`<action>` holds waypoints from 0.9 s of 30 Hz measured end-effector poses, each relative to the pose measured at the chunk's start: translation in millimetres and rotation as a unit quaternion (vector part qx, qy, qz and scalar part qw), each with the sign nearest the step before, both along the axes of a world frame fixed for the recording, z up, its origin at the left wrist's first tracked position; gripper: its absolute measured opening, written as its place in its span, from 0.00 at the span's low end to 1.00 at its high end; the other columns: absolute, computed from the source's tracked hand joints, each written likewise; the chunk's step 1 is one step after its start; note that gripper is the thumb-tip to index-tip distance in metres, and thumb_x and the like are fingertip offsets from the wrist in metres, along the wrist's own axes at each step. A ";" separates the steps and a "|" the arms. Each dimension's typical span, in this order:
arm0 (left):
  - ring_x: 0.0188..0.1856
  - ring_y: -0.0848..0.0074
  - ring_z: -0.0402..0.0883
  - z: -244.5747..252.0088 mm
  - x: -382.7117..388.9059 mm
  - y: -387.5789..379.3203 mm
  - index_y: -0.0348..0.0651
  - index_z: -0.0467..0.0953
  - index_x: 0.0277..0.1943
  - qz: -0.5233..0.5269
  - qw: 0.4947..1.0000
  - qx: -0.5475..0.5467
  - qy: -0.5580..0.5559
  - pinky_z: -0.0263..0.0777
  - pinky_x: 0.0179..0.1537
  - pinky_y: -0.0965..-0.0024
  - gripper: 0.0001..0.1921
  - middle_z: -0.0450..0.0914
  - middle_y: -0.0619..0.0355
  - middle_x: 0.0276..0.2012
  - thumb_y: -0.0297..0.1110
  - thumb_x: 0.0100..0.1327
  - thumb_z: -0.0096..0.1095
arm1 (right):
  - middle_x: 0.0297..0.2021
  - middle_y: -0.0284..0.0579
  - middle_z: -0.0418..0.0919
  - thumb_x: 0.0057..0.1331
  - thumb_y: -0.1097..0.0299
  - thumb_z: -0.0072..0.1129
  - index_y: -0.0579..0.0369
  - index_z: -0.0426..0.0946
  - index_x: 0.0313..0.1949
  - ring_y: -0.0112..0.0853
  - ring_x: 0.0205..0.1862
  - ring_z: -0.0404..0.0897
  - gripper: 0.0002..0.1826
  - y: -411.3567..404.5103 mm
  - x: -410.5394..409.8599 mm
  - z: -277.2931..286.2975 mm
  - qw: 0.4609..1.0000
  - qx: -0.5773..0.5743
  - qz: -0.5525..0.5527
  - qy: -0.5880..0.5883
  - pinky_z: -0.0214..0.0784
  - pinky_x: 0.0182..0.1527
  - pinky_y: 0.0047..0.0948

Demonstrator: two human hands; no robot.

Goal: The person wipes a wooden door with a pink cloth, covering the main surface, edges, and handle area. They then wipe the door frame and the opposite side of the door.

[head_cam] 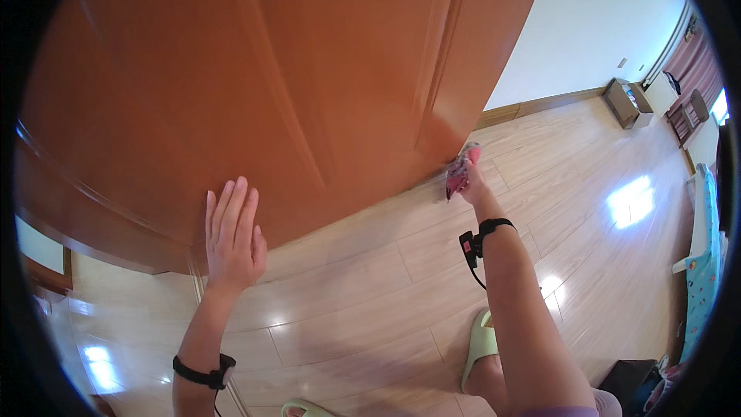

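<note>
A reddish-brown wooden panel door [353, 87] fills the upper part of the view. My left hand [236, 237] lies flat, palm towards the door's lower part, with nothing in it; whether the whole palm touches cannot be told. At the lower corner of the door's free edge, my right hand [476, 186] grips a crumpled pink and grey cloth [458, 172]. The cloth is slightly blurred and sits right by the bottom edge, partly covered by my fingers. Black straps with small devices circle both wrists.
Light wood-look flooring [359, 301] runs beneath the door. My feet wear green slippers [480, 341]. Along the white wall stands an open cardboard box [624, 109], with a wooden chair [689, 116] beyond. A blue patterned cloth [699, 289] hangs at right, above a dark bag [628, 382].
</note>
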State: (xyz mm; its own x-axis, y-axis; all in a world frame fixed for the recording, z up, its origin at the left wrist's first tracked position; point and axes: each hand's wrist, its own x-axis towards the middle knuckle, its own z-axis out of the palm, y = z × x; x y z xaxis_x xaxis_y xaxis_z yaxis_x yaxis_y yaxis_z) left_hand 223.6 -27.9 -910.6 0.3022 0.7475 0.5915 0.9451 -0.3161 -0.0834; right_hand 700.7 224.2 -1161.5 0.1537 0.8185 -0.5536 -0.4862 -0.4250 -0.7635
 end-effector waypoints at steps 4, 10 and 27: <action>0.77 0.57 0.62 -1.9 -6.2 -9.3 0.35 0.70 0.71 0.004 0.999 0.005 0.044 0.50 0.78 0.43 0.30 0.67 0.48 0.73 0.23 0.63 0.54 | 0.34 0.29 0.82 0.74 0.70 0.38 0.37 0.70 0.71 0.21 0.25 0.75 0.28 3.0 -18.2 39.5 0.980 0.185 0.076 -0.019 0.64 0.22 0.22; 0.78 0.57 0.61 9.9 -39.9 12.6 0.39 0.75 0.68 0.018 0.981 0.102 0.162 0.48 0.78 0.37 0.25 0.68 0.50 0.73 0.28 0.67 0.55 | 0.31 0.32 0.82 0.74 0.63 0.33 0.49 0.70 0.70 0.20 0.16 0.69 0.28 7.1 -14.8 123.6 0.956 0.260 0.106 -0.090 0.55 0.15 0.20; 0.82 0.49 0.46 230.5 -24.7 66.1 0.50 0.65 0.76 0.069 0.891 0.270 0.358 0.31 0.80 0.39 0.31 0.55 0.45 0.80 0.53 0.76 0.41 | 0.28 0.25 0.72 0.72 0.58 0.45 0.49 0.79 0.59 0.18 0.23 0.66 0.22 1.6 -34.9 195.9 0.974 0.212 -0.055 -0.060 0.50 0.21 0.23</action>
State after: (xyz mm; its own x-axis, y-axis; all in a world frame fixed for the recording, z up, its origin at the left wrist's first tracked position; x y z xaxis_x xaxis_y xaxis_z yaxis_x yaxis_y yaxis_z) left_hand 199.0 38.2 -680.1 0.6740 0.4711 0.5691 0.6157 0.0676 -0.7851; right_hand 665.8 225.8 -965.6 0.2957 0.9448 -0.1413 -0.4069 -0.0092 -0.9134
